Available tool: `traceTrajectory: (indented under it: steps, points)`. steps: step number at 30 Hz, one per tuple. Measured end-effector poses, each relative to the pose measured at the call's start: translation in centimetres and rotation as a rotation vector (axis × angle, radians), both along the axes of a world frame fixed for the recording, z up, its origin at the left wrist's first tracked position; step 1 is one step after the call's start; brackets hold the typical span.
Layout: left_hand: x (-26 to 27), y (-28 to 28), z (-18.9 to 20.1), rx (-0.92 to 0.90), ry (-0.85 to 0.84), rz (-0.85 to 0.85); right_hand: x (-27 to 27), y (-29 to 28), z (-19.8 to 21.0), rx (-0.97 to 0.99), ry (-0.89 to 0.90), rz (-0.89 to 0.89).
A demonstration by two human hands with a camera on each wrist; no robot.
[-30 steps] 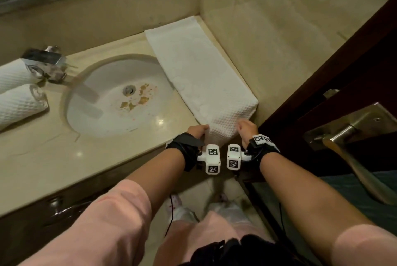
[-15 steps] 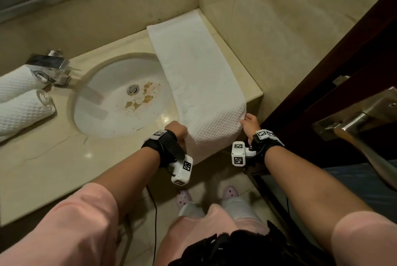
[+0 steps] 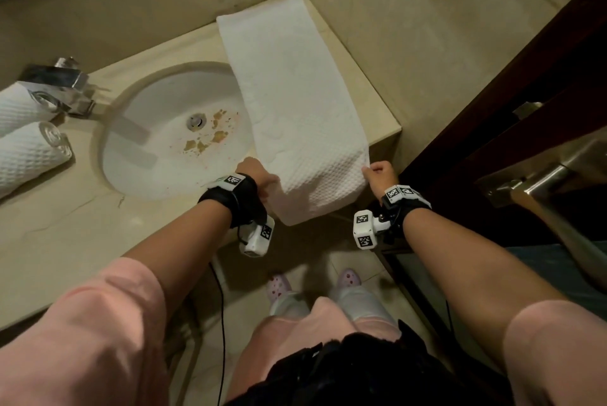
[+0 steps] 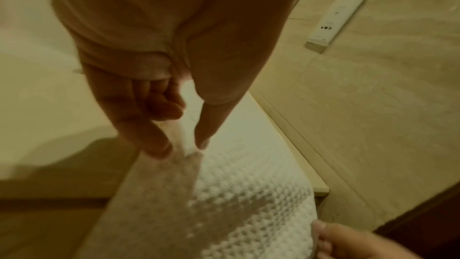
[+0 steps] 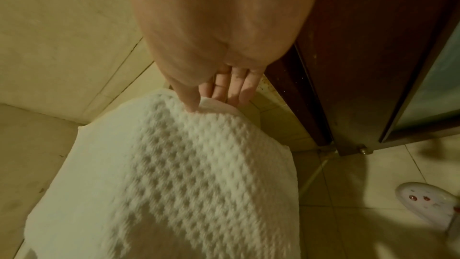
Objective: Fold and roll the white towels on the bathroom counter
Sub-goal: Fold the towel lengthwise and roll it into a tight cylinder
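towel looks soft and floppy; left hand and right hand each pinching a near edge; hold the corners

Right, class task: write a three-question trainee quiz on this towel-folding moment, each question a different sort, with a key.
1. True or false: both hands hold the flat towel at its near end.
2. How many rolled towels lie left of the sink?
3. Multiple choice: the flat towel's near end A) hangs over the counter front edge, B) lies in the sink, C) is already rolled.

Key
1. True: left hand and right hand each pinch a side.
2. Two.
3. A.
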State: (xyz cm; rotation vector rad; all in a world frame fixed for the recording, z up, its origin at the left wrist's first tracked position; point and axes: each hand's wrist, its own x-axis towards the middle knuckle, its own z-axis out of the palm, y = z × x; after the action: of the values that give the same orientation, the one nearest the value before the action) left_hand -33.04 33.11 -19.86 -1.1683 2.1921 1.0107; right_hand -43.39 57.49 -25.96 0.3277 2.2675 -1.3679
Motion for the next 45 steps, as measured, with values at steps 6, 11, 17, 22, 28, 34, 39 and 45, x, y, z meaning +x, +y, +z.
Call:
traceTrajectory:
  steps: [6,11,17,22,28,34,39,45]
  points:
    - [-0.9,0.8,-1.3,-0.081,-0.009,-0.123,-0.4,0.8,-0.4,0.051,0.044,0.103]
    - [-1.1,1.0,-1.9,-0.116,-0.031,-0.170,-0.3,1.0,-0.2,0.078,0.132,0.066]
    - [-1.3,0.8,-1.7,-0.104,-0.048,-0.161,-1.3,0.7,-1.5,0.108,0.092,0.076]
    - [0.2,1.0,-1.1,0.012,-0.090,-0.084,-2.4,0.0,-3.4,0.105,-0.061,0.106]
    - [3.4,0.9,-2.6,0.168,-0.348,-0.132,-1.6,0.2,-4.0,0.278,-0.016,0.327]
    - [5.6,2.1,-8.5,0.268,-0.129,0.112,-0.5,1.5,-3.8,0.219,0.012,0.244]
    - [5.3,3.8,-9.6,0.503,0.081,0.207,0.2,2.9,-4.0,0.170,-0.110,0.304]
    - [5.8,4.8,-13.6,0.492,0.215,0.465,1.2,3.3,-4.2,0.260,-0.256,0.497]
